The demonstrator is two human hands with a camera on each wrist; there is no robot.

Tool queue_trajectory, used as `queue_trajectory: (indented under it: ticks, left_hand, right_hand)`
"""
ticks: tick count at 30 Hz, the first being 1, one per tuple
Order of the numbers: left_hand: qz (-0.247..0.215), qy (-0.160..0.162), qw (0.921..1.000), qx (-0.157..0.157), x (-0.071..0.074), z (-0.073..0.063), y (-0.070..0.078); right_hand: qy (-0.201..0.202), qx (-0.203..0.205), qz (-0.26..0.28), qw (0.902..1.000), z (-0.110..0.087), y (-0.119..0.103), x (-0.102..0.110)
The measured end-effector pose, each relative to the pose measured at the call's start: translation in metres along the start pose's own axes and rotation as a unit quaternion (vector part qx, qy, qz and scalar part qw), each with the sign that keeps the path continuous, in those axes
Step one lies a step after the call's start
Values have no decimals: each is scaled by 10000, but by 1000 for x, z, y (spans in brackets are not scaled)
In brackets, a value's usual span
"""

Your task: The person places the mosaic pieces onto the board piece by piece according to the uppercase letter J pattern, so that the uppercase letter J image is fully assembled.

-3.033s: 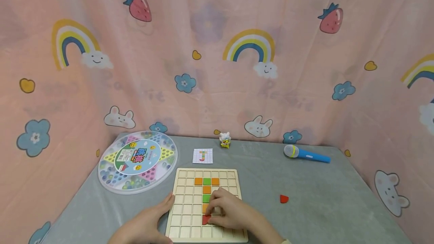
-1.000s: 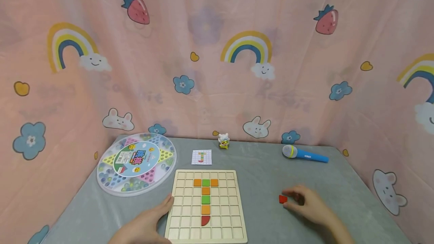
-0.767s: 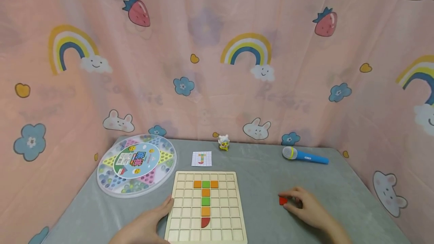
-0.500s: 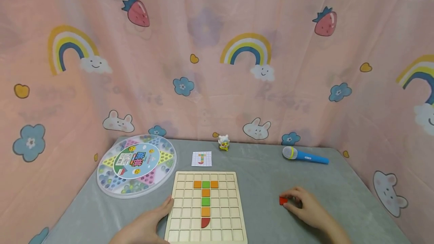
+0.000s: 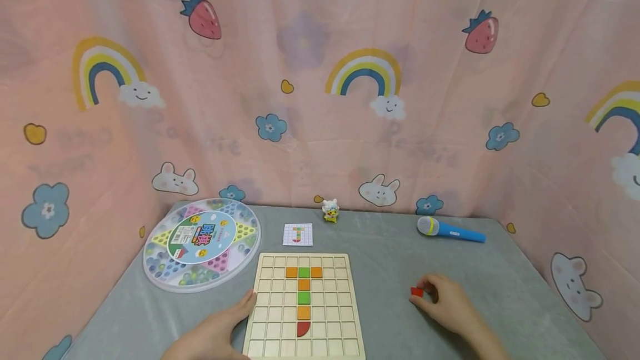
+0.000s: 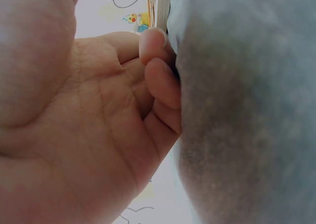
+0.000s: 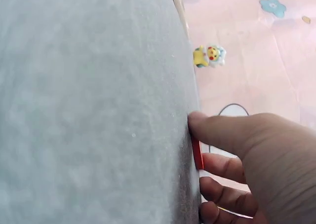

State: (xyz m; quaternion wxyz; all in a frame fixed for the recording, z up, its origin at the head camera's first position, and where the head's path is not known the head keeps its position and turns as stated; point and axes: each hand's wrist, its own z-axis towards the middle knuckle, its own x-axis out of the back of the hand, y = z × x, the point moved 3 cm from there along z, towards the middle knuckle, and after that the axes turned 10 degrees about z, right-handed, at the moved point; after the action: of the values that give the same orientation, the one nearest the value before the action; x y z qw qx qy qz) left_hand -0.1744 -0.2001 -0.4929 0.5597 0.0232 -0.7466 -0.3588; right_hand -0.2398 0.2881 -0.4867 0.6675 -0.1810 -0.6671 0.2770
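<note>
My right hand [image 5: 445,301] pinches a small red tile [image 5: 416,291] between thumb and fingers, low over the cloth to the right of the board. In the right wrist view the tile [image 7: 197,154] shows edge-on between the thumb and a finger. A wooden grid board [image 5: 270,326] lies in front of me. On it, orange and green square tiles form a T, and a red quarter-circle tile [image 5: 303,329] sits at the foot of the stem. My left hand [image 5: 215,329] rests at the board's left edge, fingertips touching it; the left wrist view shows its fingers loosely bent.
Behind the board lies a small pattern card [image 5: 298,234] with a similar coloured shape. A round Chinese checkers set [image 5: 202,246] is at the back left, a small toy figure [image 5: 330,210] at the back, and a blue toy microphone [image 5: 452,230] at the back right. Grey cloth [image 5: 510,282] covers the table.
My right hand has left the red quarter-circle tile on the board, moved right to the loose red tile and now pinches it, shifted slightly. My left hand has stayed at the board's edge.
</note>
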Motion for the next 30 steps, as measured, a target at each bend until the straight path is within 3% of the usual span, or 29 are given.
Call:
queue_trajectory:
  ticks: [8,14,17,25,30]
  left_hand:
    - [-111,-66,9999,94,0,0,1]
    - [-119,-67,9998,113,0,0,2]
    - [-156,-83,9998,118,1,-1,3]
    - [-107,-41,9999,96,1,-1,4]
    - [-33,8,10000,24,2,-3,5]
  right_hand:
    - [-133,-35,434,9990,0,2,2]
    - [-948,1132,999,9840,-5,16,12]
    - [-1030,1474,939,9792,-8,16,13]
    - [-975,1289,627,9849,-6,14,11]
    - [-964,1396,775,9825,-6,16,11]
